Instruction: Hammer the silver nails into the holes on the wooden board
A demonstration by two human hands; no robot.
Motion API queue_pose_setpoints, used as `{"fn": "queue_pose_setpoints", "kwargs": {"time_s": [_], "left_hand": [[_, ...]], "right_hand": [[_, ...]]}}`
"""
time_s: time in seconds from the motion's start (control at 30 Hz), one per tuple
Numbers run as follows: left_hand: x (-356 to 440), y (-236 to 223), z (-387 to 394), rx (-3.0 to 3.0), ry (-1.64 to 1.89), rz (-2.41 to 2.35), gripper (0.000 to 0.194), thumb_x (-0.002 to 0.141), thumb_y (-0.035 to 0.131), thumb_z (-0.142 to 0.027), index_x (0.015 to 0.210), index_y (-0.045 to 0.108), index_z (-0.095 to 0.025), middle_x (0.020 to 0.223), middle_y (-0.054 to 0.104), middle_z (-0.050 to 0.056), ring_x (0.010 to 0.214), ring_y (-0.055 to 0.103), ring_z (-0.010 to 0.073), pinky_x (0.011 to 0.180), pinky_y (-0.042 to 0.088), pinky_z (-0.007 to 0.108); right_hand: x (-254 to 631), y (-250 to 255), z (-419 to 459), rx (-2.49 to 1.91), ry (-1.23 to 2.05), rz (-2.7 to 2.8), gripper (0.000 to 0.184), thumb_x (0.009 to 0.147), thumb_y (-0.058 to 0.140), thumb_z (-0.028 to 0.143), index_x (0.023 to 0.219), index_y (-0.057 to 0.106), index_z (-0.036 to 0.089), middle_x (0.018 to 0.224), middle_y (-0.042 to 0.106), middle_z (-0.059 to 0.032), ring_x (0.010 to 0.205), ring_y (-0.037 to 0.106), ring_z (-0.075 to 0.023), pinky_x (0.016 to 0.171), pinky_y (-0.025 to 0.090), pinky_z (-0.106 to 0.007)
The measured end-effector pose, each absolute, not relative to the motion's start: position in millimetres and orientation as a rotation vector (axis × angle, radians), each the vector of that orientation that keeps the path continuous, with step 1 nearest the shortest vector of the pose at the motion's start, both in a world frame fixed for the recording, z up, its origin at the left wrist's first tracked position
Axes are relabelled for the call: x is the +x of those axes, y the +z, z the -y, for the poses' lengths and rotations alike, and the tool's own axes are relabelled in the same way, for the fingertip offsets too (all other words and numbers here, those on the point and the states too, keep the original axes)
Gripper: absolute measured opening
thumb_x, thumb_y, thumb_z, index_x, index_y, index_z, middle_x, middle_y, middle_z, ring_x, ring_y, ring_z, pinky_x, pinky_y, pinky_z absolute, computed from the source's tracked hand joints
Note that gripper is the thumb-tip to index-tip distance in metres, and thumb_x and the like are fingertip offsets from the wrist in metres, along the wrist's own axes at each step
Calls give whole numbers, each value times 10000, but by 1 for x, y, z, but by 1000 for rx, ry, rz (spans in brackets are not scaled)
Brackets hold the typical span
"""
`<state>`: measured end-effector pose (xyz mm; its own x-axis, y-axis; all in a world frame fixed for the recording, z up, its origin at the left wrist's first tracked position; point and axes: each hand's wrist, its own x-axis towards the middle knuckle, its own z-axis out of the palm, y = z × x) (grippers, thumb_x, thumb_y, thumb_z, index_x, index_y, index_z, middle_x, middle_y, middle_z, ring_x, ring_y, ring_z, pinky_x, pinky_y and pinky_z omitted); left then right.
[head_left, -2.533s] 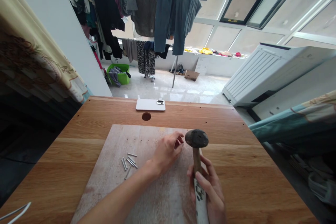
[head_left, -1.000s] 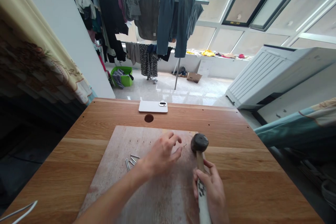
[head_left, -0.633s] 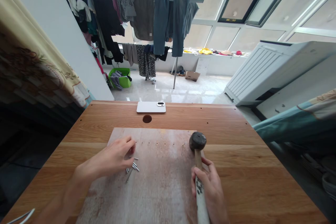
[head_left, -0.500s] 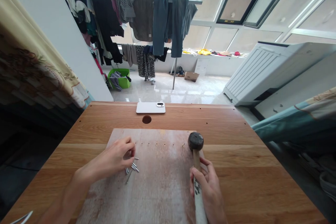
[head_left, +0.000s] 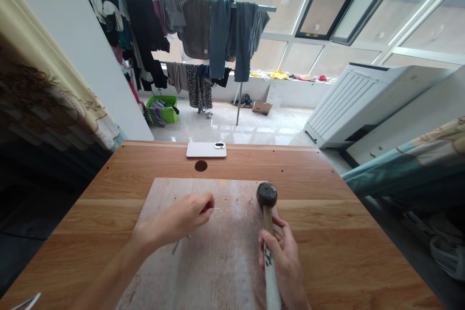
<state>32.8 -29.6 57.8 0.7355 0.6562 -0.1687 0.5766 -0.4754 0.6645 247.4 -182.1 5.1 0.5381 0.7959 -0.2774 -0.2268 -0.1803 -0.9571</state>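
My left hand (head_left: 192,215) is closed in a pinch above the board, with a thin nail (head_left: 217,209) sticking out past the fingertips. Under the wrist lie loose nails (head_left: 176,247), mostly covered by the hand. My right hand (head_left: 282,254) is wrapped round the white-painted handle of a hammer (head_left: 267,195), its dark head up over the board's right edge. Just left of that head, a small nail (head_left: 250,199) stands tilted in the pale wooden board (head_left: 214,266). A row of small dark spots runs along the board's far side, partly hidden by my left hand.
The board lies on a wooden table (head_left: 348,247). A white phone (head_left: 203,150) rests near the far edge, behind a round hole (head_left: 201,166). A white cable (head_left: 31,302) shows at lower left. Beyond are hanging clothes (head_left: 196,26) and a green basket (head_left: 169,115).
My left hand went from beside the standing nail to the loose nails, then came back rightward with a nail in its fingers. My right hand keeps the hammer nearly still.
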Motion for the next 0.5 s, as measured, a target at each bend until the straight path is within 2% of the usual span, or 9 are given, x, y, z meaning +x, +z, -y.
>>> {"fn": "queue_pose_setpoints", "kwargs": {"time_s": [0.2,0.33,0.5], "left_hand": [[84,50,16,2290,363,-738,177,942,508,-150,913,676,-195,908,726,41,828,656,185,738,456,265],[94,37,11,2368,373,-736,201,919,540,-85,921,711,-190,966,734,57,880,673,194,790,478,269],[100,32,12,2478,360,-773,199,940,560,-88,909,732,-182,1002,708,77,907,666,207,825,496,291]], "right_hand": [[247,14,181,-1476,1047,503,667,813,782,550,1272,455,193,646,629,76,400,516,-112,392,393,-213],[247,16,181,-1458,1058,497,643,838,768,540,1277,451,194,664,630,79,404,509,-99,392,380,-200],[247,16,181,-1459,1060,492,632,844,762,543,1273,454,196,661,625,82,404,510,-96,393,377,-196]]}}
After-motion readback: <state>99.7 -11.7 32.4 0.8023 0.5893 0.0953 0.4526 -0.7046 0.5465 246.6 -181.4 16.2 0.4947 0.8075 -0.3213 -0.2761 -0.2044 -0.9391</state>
